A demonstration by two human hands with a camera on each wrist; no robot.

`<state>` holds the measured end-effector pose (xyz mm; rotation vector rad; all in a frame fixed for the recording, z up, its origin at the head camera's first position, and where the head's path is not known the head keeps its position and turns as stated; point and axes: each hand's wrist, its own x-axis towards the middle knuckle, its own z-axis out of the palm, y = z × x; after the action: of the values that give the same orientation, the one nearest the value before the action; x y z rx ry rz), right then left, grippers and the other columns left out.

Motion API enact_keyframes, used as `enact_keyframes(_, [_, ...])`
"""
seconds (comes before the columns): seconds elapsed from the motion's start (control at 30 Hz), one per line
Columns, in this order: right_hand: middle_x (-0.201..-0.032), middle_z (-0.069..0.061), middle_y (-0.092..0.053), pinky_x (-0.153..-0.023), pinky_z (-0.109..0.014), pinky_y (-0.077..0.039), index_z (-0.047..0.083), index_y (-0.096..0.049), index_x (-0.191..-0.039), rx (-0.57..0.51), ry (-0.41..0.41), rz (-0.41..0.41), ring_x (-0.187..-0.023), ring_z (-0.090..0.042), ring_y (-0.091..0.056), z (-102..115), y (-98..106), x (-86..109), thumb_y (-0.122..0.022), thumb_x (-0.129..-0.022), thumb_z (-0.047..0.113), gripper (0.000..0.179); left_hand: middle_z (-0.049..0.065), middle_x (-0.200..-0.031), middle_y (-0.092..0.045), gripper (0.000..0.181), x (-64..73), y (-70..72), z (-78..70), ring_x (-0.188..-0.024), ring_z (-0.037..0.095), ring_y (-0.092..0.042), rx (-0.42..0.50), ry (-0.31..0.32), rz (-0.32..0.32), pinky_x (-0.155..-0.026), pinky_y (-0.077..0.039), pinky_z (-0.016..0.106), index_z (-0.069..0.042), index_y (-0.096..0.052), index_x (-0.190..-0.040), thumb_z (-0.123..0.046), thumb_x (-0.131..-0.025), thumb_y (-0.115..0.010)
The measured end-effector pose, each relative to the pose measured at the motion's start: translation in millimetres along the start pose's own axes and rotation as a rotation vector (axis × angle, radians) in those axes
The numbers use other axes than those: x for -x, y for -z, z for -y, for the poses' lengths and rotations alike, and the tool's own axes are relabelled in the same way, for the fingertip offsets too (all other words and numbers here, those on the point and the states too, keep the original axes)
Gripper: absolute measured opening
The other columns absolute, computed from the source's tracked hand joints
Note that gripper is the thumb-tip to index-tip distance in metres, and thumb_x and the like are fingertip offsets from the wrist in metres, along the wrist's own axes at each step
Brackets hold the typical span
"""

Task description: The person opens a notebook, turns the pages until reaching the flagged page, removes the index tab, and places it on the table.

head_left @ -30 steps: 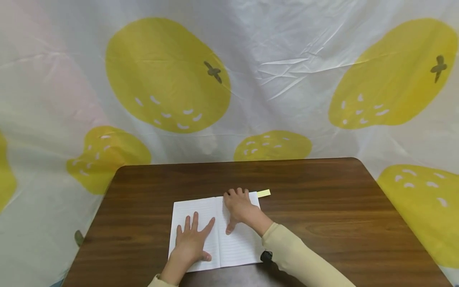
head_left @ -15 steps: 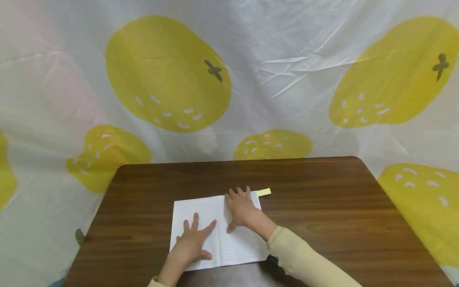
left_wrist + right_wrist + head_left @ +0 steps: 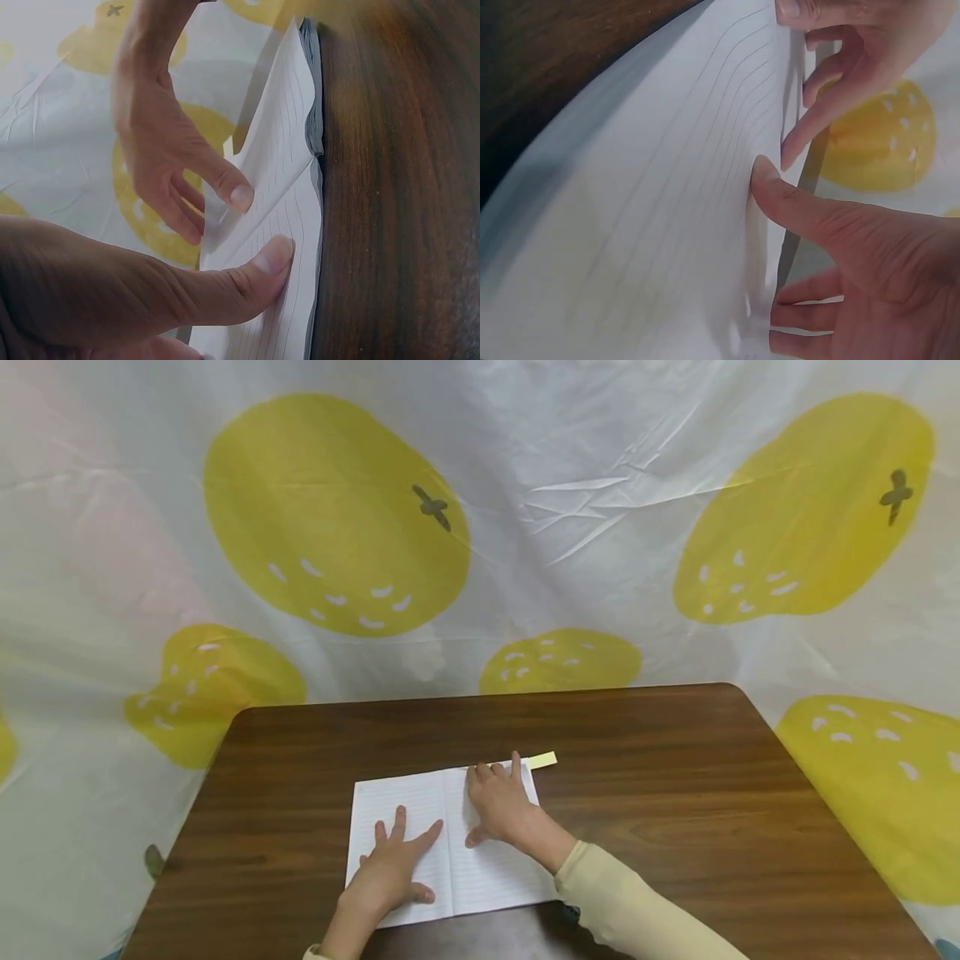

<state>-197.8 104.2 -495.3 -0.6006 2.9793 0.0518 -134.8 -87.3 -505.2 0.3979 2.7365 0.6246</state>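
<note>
A lined notebook [image 3: 498,881] lies open on the dark wooden table, its white pages facing up. My left hand [image 3: 386,868] rests on the left page with fingers spread and the thumb out towards the centre fold. On the upper part of the right page, my right hand [image 3: 498,806] presses down, its fingertips close to the top edge and the thumb lower, near the fold. In the right wrist view the right page [image 3: 667,172] bulges up in a curve beside the right thumb. A pale yellow paper tab [image 3: 543,760] sticks out at the notebook's top right corner.
The wooden table [image 3: 675,777] extends around the notebook, with rounded far corners. Behind it hangs a pale curtain [image 3: 585,560] printed with large yellow fruits. A small dark object [image 3: 570,913] shows by the right sleeve, partly hidden.
The head view has shifted slightly. Both hands stay on the pages; the right hand's fingers have drawn in a little near the top edge, with one finger still extended.
</note>
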Motion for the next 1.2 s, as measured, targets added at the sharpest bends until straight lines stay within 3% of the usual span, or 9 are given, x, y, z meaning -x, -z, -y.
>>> enact_keyframes(0.17, [-0.137, -0.016, -0.062, -0.113, -0.07, -0.029, -0.004, -0.053, -0.141, -0.013, -0.029, -0.023, -0.124, -0.037, -0.059, 0.4, -2.1, 3.2, -0.092, -0.058, 0.058, 0.111, 0.042, -0.158, -0.022, 0.091, -0.2, 0.2, 3.1, -0.136, 0.074, -0.021, 0.033, 0.003, 0.004, -0.087, -0.034, 0.087, -0.017, -0.054, -0.148, -0.025, -0.064, -0.09])
enact_keyframes(0.4, [-0.134, -0.017, -0.063, -0.108, -0.069, -0.034, -0.005, -0.05, -0.142, -0.064, -0.053, -0.121, -0.121, -0.039, -0.059, -7.9, -15.8, 15.6, -0.089, -0.062, 0.062, 0.111, 0.041, -0.158, -0.021, 0.092, -0.9, -1.4, 4.8, -0.137, 0.074, -0.019, 0.06, 0.017, 0.004, -0.089, -0.032, 0.088, -0.018, -0.054, -0.148, -0.024, -0.063, -0.09])
enact_keyframes(0.67, [-0.131, -0.017, -0.062, -0.103, -0.063, -0.041, 0.002, -0.051, -0.142, -0.061, -0.03, -0.255, -0.114, -0.04, -0.061, -17.3, -27.9, 32.6, -0.085, -0.074, 0.054, 0.092, 0.041, -0.158, -0.023, 0.092, -2.1, -3.8, 3.6, -0.137, 0.073, -0.02, 0.071, 0.01, -0.012, -0.09, -0.031, 0.087, -0.017, -0.055, -0.147, -0.024, -0.063, -0.09])
enact_keyframes(1.0, [-0.121, -0.021, -0.066, -0.086, -0.056, -0.052, 0.002, -0.052, -0.143, -0.298, 0.03, -0.359, -0.103, -0.041, -0.066, -35.1, -25.7, 42.9, -0.083, -0.083, 0.027, 0.072, 0.038, -0.156, -0.03, 0.087, 1.7, -7.2, 0.7, -0.138, 0.07, -0.027, 0.047, 0.03, -0.038, -0.093, -0.035, 0.084, -0.014, -0.056, -0.146, -0.027, -0.066, -0.089])
enact_keyframes(1.2, [-0.12, -0.023, -0.067, -0.089, -0.055, -0.055, 0.001, -0.051, -0.143, -0.398, 0.012, -0.372, -0.109, -0.041, -0.067, -48.6, -23.6, 50.8, -0.081, -0.085, 0.02, 0.067, 0.037, -0.155, -0.034, 0.086, 5.2, -9.8, -6.3, -0.13, 0.076, -0.031, 0.007, 0.033, -0.076, -0.089, -0.038, 0.084, -0.015, -0.056, -0.145, -0.03, -0.067, -0.087])
